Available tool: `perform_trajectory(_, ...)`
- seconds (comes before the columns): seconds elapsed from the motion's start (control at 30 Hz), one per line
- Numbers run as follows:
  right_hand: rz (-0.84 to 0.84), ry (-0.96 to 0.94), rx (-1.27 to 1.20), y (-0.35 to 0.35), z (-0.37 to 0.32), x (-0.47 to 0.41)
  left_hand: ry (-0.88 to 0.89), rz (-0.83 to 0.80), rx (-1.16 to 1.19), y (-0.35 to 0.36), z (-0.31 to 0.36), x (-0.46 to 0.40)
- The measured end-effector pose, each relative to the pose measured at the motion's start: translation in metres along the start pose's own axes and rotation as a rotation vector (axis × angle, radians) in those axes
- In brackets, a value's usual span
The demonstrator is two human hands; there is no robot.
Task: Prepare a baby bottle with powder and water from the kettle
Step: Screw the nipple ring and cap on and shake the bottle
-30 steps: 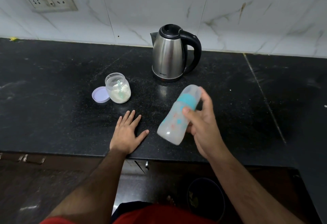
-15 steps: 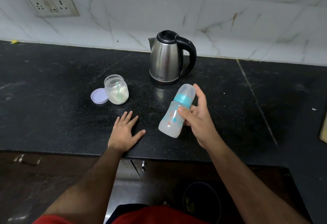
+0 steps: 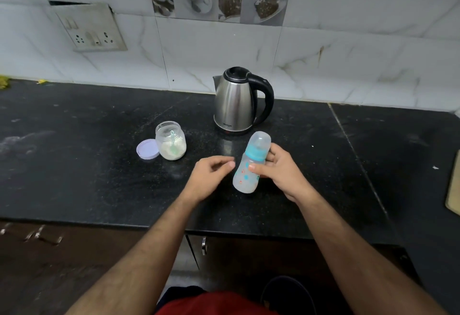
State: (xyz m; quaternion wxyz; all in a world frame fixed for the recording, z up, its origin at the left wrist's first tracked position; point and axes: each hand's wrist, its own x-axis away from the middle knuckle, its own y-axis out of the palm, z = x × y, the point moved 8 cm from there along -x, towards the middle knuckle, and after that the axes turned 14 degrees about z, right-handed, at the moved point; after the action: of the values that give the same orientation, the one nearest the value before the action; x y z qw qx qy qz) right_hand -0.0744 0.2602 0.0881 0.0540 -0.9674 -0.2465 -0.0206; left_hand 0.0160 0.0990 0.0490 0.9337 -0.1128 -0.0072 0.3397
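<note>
1 head-worn view looks forward and down, close over the black counter (image 3: 74, 165), facing the tiled wall (image 3: 348, 28).

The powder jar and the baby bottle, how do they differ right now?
The powder jar stands open on the counter, its lid lying beside it; the baby bottle is capped and held tilted by the right hand. The jar is short and round, the bottle tall and slim. The jar holds white powder and a green scoop; the bottle looks empty, though that is hard to tell. Both are translucent.
</note>
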Motion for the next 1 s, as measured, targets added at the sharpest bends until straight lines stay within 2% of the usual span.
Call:
perform_trajectory(0.17, -0.011, -0.032, 0.015, -0.001, -0.008, -0.005, 0.112, -0.101, 0.077, 0.014, 0.032, -0.001)
perform_trajectory(0.33, -0.016, -0.054, 0.045, -0.002, -0.012, -0.012, 0.124, -0.118, 0.073, 0.015, 0.033, -0.009)
perform_trajectory(0.5, -0.009, -0.071, 0.085, 0.0, -0.001, -0.024, 0.093, -0.124, 0.061, 0.02, 0.022, -0.016)
perform_trajectory(0.8, 0.048, -0.189, 0.335, 0.004, 0.013, -0.07, 0.061, -0.156, -0.058, 0.031, -0.001, -0.055)
perform_trajectory(1.0, 0.083, -0.182, 0.405, 0.008, 0.021, -0.114, 0.051, -0.16, -0.15, 0.042, -0.009, -0.095)
